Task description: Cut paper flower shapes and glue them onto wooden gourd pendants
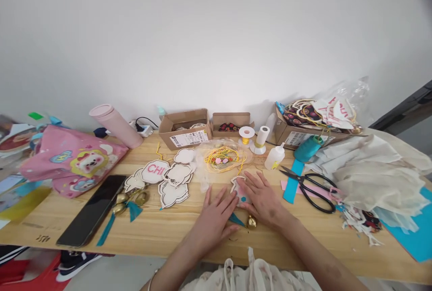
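My left hand point(218, 213) lies flat, fingers stretched out, its fingertips touching the lower left side of a small white cut-out piece point(242, 193) with teal spots. From the right, my right hand point(262, 197) rests on the same piece with fingers spread, covering part of it. A yellow cord comes off the top of the piece. Just below it, a teal ribbon point(236, 220) and a gold bell point(251, 222) lie on the wooden table point(189, 232). Neither hand has its fingers closed around anything.
White patches point(173, 193), one lettered CHI point(155, 171), gold bells point(141, 197) and a phone point(92, 210) lie left. Behind are yellow cords point(222, 158), cardboard boxes point(185, 129) and a glue bottle point(275, 156). Black scissors point(312, 187), teal thread point(308, 147) and pale fabric point(367, 178) lie right.
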{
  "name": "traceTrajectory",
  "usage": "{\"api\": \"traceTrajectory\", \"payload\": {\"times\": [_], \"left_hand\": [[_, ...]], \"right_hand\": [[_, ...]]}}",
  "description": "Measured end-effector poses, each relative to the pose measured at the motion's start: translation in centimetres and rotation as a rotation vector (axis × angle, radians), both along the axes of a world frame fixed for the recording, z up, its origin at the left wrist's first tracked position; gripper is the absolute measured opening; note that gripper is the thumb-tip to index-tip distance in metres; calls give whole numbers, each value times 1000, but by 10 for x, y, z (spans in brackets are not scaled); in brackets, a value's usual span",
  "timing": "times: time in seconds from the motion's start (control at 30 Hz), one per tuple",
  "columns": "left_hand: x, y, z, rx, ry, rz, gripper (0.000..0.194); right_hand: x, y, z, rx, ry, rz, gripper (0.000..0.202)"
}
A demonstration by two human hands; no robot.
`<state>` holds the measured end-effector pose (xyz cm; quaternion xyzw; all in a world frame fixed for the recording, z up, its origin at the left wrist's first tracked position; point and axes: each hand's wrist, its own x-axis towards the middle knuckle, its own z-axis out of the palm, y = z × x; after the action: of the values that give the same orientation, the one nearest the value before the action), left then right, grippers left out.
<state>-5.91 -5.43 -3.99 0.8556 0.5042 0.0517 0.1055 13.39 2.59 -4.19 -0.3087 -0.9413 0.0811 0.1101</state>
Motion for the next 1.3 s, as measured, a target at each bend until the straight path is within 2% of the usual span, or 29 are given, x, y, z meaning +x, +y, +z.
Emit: {"api": "traceTrajectory", "payload": {"times": [0.13, 0.33, 0.47, 0.6, 0.77, 0.97, 1.13, 1.3], "left_hand": [[4, -2, -3, 18, -4, 16, 62], [1, 1, -13, 40, -48, 21, 55], [-1, 2, -18, 64, -52, 20, 53], [-1, 2, -20, 82, -59, 15, 52], [-1, 2, -19, 105, -98, 15, 49], [-2, 2, -17, 77, -117, 14, 47], [-1, 2, -16, 91, -142, 31, 45], [1, 3, -13, 80, -150, 54, 45]], "right_hand": [[0, 2, -5, -34, 32, -11, 56], [9, 6, -4, -120, 227, -26, 51], [5, 5, -2, -123, 174, 0, 50], [4, 7, -4, -165, 195, -51, 45], [10, 11, 1, -260, 382, -65, 45], [5, 9, 0, -194, 253, -87, 43], [8, 10, -1, -296, 428, -117, 45], [5, 8, 0, -186, 336, -117, 41]]}}
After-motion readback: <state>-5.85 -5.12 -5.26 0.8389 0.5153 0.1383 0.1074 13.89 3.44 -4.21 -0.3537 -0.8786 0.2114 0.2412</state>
